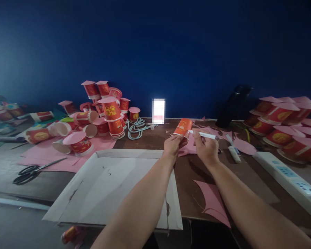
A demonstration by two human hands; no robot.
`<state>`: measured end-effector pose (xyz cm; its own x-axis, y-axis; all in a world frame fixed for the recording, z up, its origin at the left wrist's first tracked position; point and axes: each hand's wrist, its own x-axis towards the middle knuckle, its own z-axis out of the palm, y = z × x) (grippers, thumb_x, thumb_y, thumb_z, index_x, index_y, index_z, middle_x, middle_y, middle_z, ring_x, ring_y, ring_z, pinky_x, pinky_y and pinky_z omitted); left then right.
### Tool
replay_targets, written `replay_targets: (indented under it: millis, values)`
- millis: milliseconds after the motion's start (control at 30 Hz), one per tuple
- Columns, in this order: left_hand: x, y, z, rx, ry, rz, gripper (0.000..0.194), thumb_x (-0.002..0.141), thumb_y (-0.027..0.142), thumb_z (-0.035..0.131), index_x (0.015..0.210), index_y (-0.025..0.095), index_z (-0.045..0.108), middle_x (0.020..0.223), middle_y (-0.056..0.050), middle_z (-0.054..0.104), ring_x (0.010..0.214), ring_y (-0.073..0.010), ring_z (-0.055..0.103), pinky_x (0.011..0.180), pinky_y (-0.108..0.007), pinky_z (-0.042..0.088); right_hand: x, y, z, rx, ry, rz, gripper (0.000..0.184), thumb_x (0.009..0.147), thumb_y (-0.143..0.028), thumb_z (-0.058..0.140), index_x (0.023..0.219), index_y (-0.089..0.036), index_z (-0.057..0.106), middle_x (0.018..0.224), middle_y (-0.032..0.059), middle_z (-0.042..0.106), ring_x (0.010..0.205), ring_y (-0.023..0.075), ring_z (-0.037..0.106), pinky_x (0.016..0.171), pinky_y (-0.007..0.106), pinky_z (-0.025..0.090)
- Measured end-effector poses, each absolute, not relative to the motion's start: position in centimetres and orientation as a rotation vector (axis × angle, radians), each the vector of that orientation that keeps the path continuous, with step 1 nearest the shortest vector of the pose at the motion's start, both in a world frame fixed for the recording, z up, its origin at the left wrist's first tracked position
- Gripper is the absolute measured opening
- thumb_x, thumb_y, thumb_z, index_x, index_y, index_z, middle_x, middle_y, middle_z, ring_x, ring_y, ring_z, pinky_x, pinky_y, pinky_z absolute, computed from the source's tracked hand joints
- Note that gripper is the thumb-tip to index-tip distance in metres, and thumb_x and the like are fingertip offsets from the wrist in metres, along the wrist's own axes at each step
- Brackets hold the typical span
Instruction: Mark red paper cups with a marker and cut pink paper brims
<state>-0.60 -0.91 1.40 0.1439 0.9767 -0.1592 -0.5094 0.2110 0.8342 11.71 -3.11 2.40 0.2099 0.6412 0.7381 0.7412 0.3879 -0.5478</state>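
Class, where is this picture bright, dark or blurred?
Head view: blue wall paler at left, nearly black toward the upper right; pixelated white patch glaring near the centre; stacked cups at the right edge blurred, the orange cup in the left hand somewhat clearer; black bottle almost lost against the dark wall.

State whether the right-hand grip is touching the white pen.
Touching. The head view shows the right-hand grip closed on the white pen, whose barrel shows on either side of the pinch.
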Motion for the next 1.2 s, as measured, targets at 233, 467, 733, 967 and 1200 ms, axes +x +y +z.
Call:
replay_targets:
  millis: [233, 467, 733, 967, 1200]
  values:
    - [-0.35, -0.8, 1.45, 0.637, 0.693, 1.322, 0.01, 0.07, 0.018, 0.068, 0.065, 0.009, 0.066, 0.064, -0.005, 0.064, 0.06, -0.0104, 0.062, 0.074, -0.028, 0.053, 11.35, -3.82, 2.98, -1.275, -1.513, 0.025, 0.035, 0.089, -0.042, 0.049, 0.069, -0.017, 0.064, 0.049, -0.001, 0.058, 0.046, 0.0131, 0.056, 0.051, 0.023, 0.042]
    - [-0.65, -1.15, 1.98, 0.649, 0.818, 1.224, 0.013, 0.073, 0.024, 0.067, 0.071, 0.011, 0.066, 0.07, -0.007, 0.067, 0.067, -0.0157, 0.066, 0.059, -0.024, 0.051, 11.59, -3.25, 2.6, -1.302, -1.486, -0.127, 0.031, 0.09, -0.039, 0.047, 0.093, -0.016, 0.068, 0.067, 0.0028, 0.066, 0.053, 0.0138, 0.058, 0.058, 0.026, 0.045]
    - [-0.51, -0.93, 1.68, 0.632, 0.714, 1.299, 0.013, 0.07, 0.021, 0.07, 0.064, 0.01, 0.065, 0.064, -0.005, 0.064, 0.06, -0.0111, 0.062, 0.072, -0.027, 0.052, 11.41, -3.7, 2.77, -1.289, -1.524, 0.025, 0.035, 0.09, -0.042, 0.048, 0.072, -0.017, 0.065, 0.051, -0.0013, 0.058, 0.047, 0.0128, 0.056, 0.051, 0.024, 0.041]
    - [-0.62, -1.03, 1.78, 0.651, 0.79, 1.225, 0.015, 0.072, 0.026, 0.068, 0.07, 0.011, 0.065, 0.067, -0.006, 0.066, 0.063, -0.0149, 0.065, 0.061, -0.026, 0.051, 11.42, -3.44, 2.76, -1.323, -1.5, -0.088, 0.033, 0.09, -0.042, 0.047, 0.083, -0.017, 0.067, 0.064, 0.0018, 0.065, 0.051, 0.0133, 0.058, 0.056, 0.026, 0.044]
    - [-0.44, -0.93, 1.76, 0.629, 0.741, 1.268, 0.013, 0.076, 0.018, 0.064, 0.065, 0.01, 0.064, 0.063, -0.005, 0.064, 0.064, -0.0124, 0.064, 0.074, -0.028, 0.053, 11.42, -3.61, 2.72, -1.296, -1.52, 0.011, 0.037, 0.089, -0.043, 0.048, 0.068, -0.017, 0.063, 0.056, 0.0004, 0.061, 0.049, 0.013, 0.057, 0.053, 0.024, 0.043]
